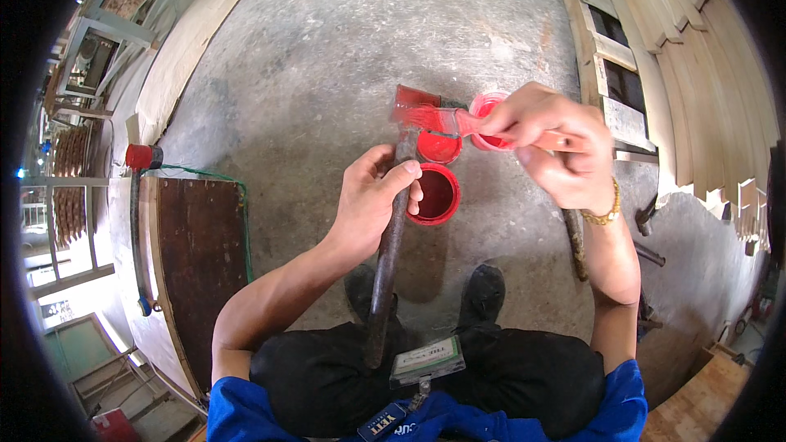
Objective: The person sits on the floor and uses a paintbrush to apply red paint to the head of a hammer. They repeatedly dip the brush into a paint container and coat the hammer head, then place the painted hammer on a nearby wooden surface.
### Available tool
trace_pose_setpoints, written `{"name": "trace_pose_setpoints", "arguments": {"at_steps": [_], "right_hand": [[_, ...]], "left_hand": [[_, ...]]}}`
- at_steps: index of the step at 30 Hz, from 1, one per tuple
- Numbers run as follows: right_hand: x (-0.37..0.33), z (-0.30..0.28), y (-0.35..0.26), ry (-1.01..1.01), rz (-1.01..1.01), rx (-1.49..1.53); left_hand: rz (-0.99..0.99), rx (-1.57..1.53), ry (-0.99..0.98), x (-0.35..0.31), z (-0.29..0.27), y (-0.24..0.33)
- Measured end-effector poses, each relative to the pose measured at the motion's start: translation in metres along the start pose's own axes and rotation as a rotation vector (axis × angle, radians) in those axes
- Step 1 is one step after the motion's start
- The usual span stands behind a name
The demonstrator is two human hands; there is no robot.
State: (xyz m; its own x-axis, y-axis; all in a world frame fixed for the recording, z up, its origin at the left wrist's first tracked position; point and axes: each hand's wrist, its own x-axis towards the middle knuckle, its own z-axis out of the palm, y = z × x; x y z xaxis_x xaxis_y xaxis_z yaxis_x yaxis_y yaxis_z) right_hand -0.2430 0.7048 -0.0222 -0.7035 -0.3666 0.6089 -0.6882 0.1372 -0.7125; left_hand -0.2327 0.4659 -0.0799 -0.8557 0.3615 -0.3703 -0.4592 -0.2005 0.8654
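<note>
My left hand (368, 196) is wrapped round the dark handle of a hammer (383, 278), just below its head. Red paint covers much of the hammer head, and the handle slopes down toward my lap. In my right hand (565, 147) is a paintbrush (449, 121), its red-coated bristles against or just over the hammer head; contact is not certain. Beneath the hands stands an open container with a red rim (432, 222) and dark red inside. Beside it is a round bright-red container or lid (442, 150). A third red container (478, 106) is partly hidden behind my right hand.
To the left, another red-headed hammer (145, 157) lies on a brown wooden box (205, 262) with a green cord (246, 229). Wooden boards (704, 90) and a pallet (626, 123) line the right. Dark handles (575, 245) lie near my right forearm. My shoes (481, 295) rest on concrete floor (327, 49).
</note>
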Motion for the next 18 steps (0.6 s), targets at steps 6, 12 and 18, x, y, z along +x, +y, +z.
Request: {"name": "trace_pose_setpoints", "arguments": {"at_steps": [6, 12, 18], "right_hand": [[-0.001, 0.008, -0.007, 0.141, -0.107, -0.2], [-0.021, 0.038, -0.002, 0.13, -0.226, -0.285], [-0.039, 0.048, 0.016, -0.003, -0.234, -0.387]], "left_hand": [[-0.067, -0.119, 0.016, 0.003, 0.003, 0.0], [-0.125, -0.228, 0.006, 0.005, 0.004, 0.001], [-0.118, -0.244, -0.001, 0.002, 0.005, 0.006]]}}
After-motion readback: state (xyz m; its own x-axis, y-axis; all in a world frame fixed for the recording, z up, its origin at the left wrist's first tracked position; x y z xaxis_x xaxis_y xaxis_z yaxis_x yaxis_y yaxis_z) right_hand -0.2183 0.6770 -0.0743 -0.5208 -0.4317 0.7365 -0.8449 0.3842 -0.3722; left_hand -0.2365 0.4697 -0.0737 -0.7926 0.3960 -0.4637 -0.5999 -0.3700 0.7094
